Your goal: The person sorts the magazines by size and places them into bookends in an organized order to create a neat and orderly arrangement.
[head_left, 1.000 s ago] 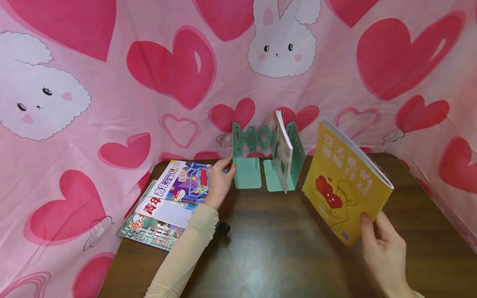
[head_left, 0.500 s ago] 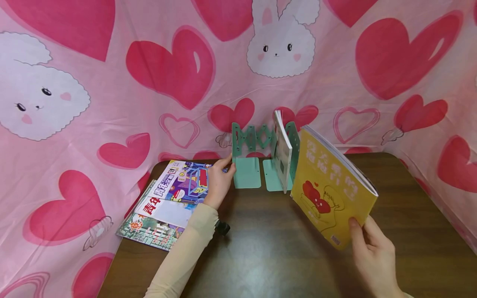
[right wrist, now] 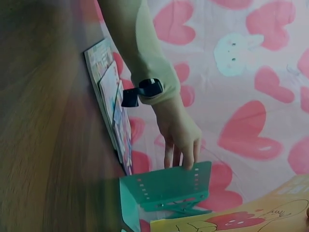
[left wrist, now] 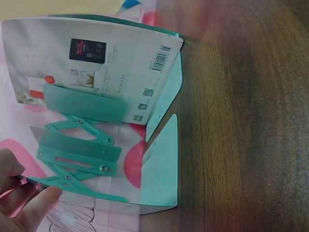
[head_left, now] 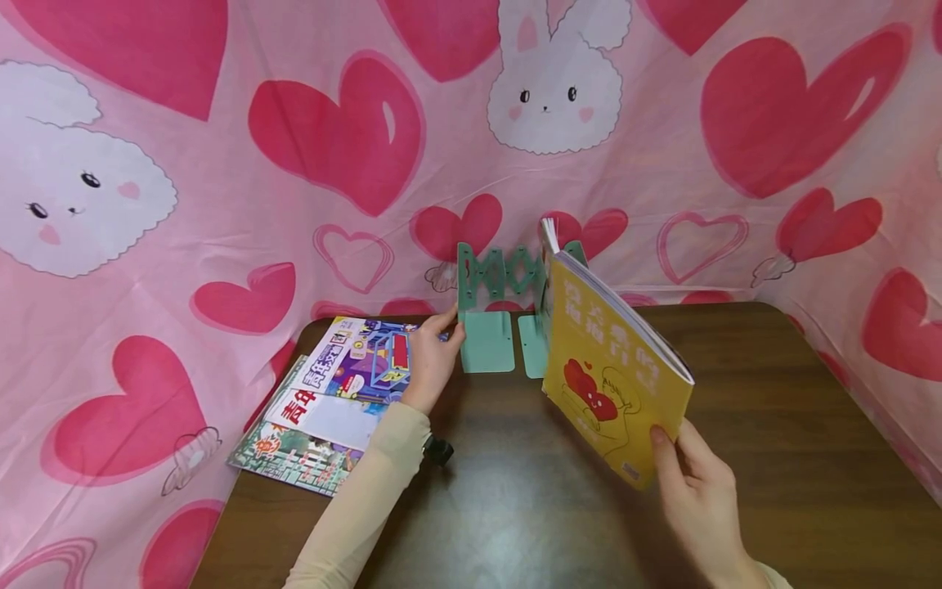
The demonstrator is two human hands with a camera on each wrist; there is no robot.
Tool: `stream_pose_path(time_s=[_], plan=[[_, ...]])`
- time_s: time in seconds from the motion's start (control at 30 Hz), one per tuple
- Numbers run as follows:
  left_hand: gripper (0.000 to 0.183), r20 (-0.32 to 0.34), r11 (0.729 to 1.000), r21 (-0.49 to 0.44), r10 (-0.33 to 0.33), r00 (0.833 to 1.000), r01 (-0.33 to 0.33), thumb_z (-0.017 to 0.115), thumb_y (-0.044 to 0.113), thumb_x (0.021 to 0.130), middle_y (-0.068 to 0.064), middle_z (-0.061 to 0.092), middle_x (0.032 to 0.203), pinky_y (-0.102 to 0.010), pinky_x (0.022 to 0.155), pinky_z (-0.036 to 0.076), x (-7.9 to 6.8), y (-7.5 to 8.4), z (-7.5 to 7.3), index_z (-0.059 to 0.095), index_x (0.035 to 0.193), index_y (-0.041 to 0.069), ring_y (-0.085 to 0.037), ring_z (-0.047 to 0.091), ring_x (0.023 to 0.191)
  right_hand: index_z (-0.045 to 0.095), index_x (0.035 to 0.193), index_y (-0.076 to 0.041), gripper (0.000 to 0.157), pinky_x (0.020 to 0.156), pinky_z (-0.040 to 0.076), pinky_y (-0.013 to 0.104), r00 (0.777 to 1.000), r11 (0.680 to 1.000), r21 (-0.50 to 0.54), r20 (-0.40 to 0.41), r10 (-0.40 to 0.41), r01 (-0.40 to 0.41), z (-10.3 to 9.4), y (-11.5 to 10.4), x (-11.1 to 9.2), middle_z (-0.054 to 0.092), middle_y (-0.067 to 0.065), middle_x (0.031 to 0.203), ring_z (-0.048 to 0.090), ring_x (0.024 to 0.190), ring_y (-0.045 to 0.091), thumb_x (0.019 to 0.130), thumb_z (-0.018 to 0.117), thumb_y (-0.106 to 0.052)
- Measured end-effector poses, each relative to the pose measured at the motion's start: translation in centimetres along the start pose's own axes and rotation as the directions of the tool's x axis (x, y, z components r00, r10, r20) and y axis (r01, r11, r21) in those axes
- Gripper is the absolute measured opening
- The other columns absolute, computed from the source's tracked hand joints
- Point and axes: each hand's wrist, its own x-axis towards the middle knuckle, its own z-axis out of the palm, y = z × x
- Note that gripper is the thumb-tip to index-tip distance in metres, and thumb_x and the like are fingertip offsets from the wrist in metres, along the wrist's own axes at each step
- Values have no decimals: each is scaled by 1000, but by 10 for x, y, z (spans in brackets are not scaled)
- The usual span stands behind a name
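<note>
Yellow softcover book with a red heart drawing on its cover [head_left: 614,372]: suspended at a slant, its near corner in the right fingers, the remainder extending forward and leftward from them. It appears raised off the table.

Right hand [head_left: 702,503]: gripping, thumb on the front cover, fingers behind it.

Green metal book rack with a folding lattice and flat base plates [head_left: 488,343]: stands ahead and left of the right fingers, immediately right of the left fingertips. The yellow book overlaps its right end in the head view; contact cannot be determined.

Left hand [head_left: 434,360]: thumb and fingers pinch the rack's left end plate, apparently as a brace.

Thin white-covered paperback with a printed barcode [left wrist: 125,72]: upright inside the rack, toward the end farther from the left fingers.

Step, as judged: presenting the yellow book to the rack, one volume already standing there; the yellow one is not yet seated. The next move would call for the right fingers to straighten it, clear the white paperback's edge and lower it into the space between that paperback and the left fingers, the brace maintained.

Overlapping colourful paper magazines [head_left: 324,409]: flat, left of the left fingers. Dark brown wood-grain table [head_left: 508,507]: beneath both hands. Pink heart-patterned fabric backdrop [head_left: 456,164]: beyond the left fingertips.
</note>
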Motion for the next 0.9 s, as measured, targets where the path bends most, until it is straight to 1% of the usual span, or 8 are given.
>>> stream_pose_path(time_s=[0.1, 0.23, 0.43, 0.53, 0.67, 0.73, 0.8, 0.9], plan=[[41, 12, 1000, -5, -14, 1000, 14, 72, 11, 98, -14, 73, 127, -43, 93, 60, 0, 0, -1, 67, 138, 5, -29, 71, 112, 72, 123, 2, 30, 75, 52, 10, 1000, 999, 28, 18, -17, 16, 9, 0, 2, 74, -17, 106, 69, 87, -3, 98, 58, 12], [40, 13, 1000, -4, -14, 1000, 14, 72, 12, 98, -15, 73, 127, -44, 94, 59, 1, 0, -1, 67, 137, 4, -30, 71, 113, 71, 129, 0, 34, 78, 53, 11, 999, 998, 64, 35, -16, 14, 22, 0, 5, 74, -13, 112, 70, 91, -2, 99, 59, 11], [41, 11, 1000, -24, -17, 1000, 17, 72, 10, 98, -17, 73, 124, -48, 89, 61, 1, -1, -1, 67, 138, 5, -31, 72, 105, 69, 136, -5, 40, 81, 54, 12, 998, 992, 119, 50, -39, 33, 43, 4, 10, 75, 10, 118, 71, 94, 2, 100, 59, 10], [41, 8, 1000, -18, -12, 1000, 12, 73, 10, 98, -16, 74, 123, -45, 87, 62, 1, -1, 0, 67, 138, 7, -30, 72, 104, 66, 140, -7, 43, 83, 55, 13, 997, 989, 139, 58, -55, 46, 53, 7, 14, 74, 18, 121, 71, 98, 3, 100, 58, 9], [40, 2, 1000, -11, 3, 1000, -3, 73, 11, 97, -15, 74, 122, -42, 87, 62, 2, 0, 0, 67, 137, 6, -29, 73, 103, 65, 143, -12, 47, 84, 53, 12, 997, 991, 128, 53, -49, 42, 64, 10, 19, 73, 17, 125, 70, 100, 2, 101, 58, 7], [40, 0, 1000, -12, 5, 1000, -5, 73, 10, 97, -15, 74, 122, -44, 87, 62, 2, 0, 0, 67, 137, 6, -29, 73, 103, 64, 145, -14, 48, 86, 52, 11, 998, 993, 115, 47, -41, 35, 69, 11, 21, 73, 15, 127, 70, 101, 4, 101, 58, 5], [41, 2, 1000, -16, 2, 1000, -2, 73, 11, 97, -15, 74, 123, -45, 89, 61, 2, -1, 0, 67, 137, 7, -29, 72, 104, 64, 145, -16, 48, 86, 52, 10, 999, 993, 110, 39, -36, 32, 75, 12, 23, 73, 14, 127, 71, 102, 9, 102, 58, 5], [41, 4, 1000, -22, -9, 1000, 9, 73, 10, 97, -15, 73, 125, -48, 92, 60, 0, -2, -1, 67, 138, 6, -30, 72, 108, 64, 145, -15, 48, 88, 51, 11, 999, 992, 122, 31, -40, 36, 83, 12, 25, 72, 14, 128, 72, 104, 21, 102, 58, 5]])
